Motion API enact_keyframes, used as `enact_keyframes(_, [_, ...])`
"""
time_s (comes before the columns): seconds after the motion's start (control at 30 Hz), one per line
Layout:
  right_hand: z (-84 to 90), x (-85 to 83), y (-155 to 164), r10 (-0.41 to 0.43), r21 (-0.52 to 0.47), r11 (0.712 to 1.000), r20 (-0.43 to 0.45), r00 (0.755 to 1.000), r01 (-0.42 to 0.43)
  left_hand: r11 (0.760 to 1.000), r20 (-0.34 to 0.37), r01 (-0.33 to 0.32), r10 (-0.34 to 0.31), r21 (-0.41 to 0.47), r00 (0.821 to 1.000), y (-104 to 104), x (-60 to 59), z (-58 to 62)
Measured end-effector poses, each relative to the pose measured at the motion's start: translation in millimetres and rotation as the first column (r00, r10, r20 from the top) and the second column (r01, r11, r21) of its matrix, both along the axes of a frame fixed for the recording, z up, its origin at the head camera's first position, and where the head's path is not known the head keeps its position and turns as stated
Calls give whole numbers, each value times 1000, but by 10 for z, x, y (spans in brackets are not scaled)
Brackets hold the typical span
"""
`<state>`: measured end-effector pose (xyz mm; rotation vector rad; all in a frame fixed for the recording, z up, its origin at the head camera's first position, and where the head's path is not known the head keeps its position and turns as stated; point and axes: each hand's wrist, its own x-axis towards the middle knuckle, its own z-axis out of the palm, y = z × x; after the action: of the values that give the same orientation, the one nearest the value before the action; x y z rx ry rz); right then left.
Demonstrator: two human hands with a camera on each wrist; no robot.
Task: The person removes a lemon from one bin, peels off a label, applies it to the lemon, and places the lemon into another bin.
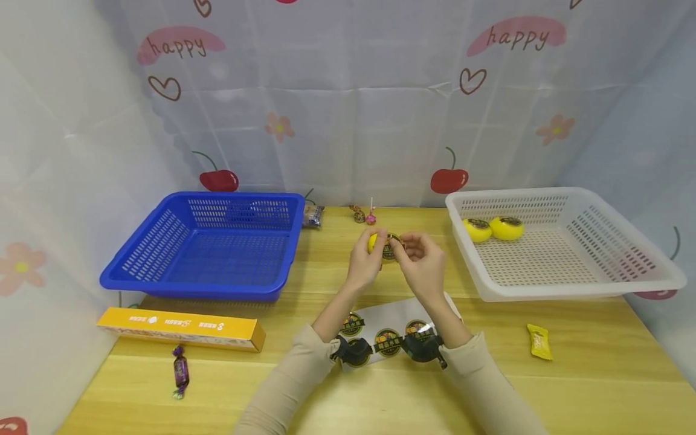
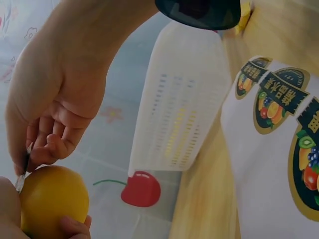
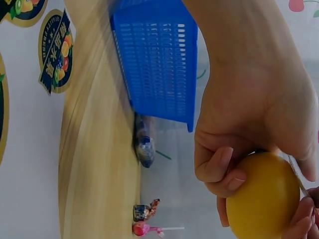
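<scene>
Out in front, my left hand (image 1: 364,261) grips a smooth yellow lemon (image 3: 264,196), its fingers curled around the fruit. My right hand (image 1: 425,266) pinches a round dark fruit-label sticker (image 1: 390,248) between thumb and finger, right at the lemon's face. Seen edge-on in the left wrist view, the sticker (image 2: 23,172) lies close against the fruit. Below my forearms rests a white sheet (image 1: 375,314) of similar dark-and-gold stickers, partly hidden by the wrist cameras and sleeves.
A white basket (image 1: 576,290) at right holds two labelled lemons (image 1: 507,229). At left stands a blue basket (image 1: 190,291), with an orange box (image 1: 179,329) and a purple candy (image 1: 181,371) before it. Small wrapped sweets (image 1: 357,214) and a lollipop (image 1: 371,216) lie behind; a yellow packet (image 1: 539,342) lies right.
</scene>
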<state>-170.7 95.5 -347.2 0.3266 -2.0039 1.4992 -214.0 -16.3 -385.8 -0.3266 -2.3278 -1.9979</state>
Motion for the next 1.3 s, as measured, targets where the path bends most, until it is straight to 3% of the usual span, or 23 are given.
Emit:
enact_keyframes(0.17, [-121, -70, 32, 13, 43, 999, -41, 999, -11, 994, -74, -99, 95, -47, 993, 32, 7, -31])
enact_keyframes(0.23, [-184, -127, 63, 1, 91, 996, -96, 995, 8, 992, -92, -116, 111, -53, 990, 40, 11, -30])
enact_keyframes(0.37, [-265, -206, 100, -62, 232, 966, -233, 970, 118, 989, -124, -135, 128, -56, 984, 51, 22, -29])
enact_keyframes(0.43, [-281, -205, 85, -106, 282, 943, -247, 963, 176, 986, -148, -152, 142, -62, 979, 58, 30, -27])
enact_keyframes(0.57, [-337, -174, 24, -164, 329, 926, -95, 982, 186, 977, -231, -193, 168, -90, 958, 74, 46, -31])
enact_keyframes(0.7, [-364, -163, -31, -155, 318, 940, 64, 986, 127, 968, -306, -220, 175, -118, 936, 96, 72, -53])
enact_keyframes(0.83, [-394, -196, -57, -139, 283, 955, 153, 978, 92, 958, -336, -251, 194, -136, 922, 123, 90, -68])
enact_keyframes(1.1, [-440, -220, -73, -158, 144, 981, 178, 971, 133, 960, -321, -266, 227, -85, 920, 160, 97, -37])
enact_keyframes(1.3, [-445, -229, -61, -150, 137, 982, 132, 980, 132, 958, -264, -287, 274, -10, 925, 179, 99, -38])
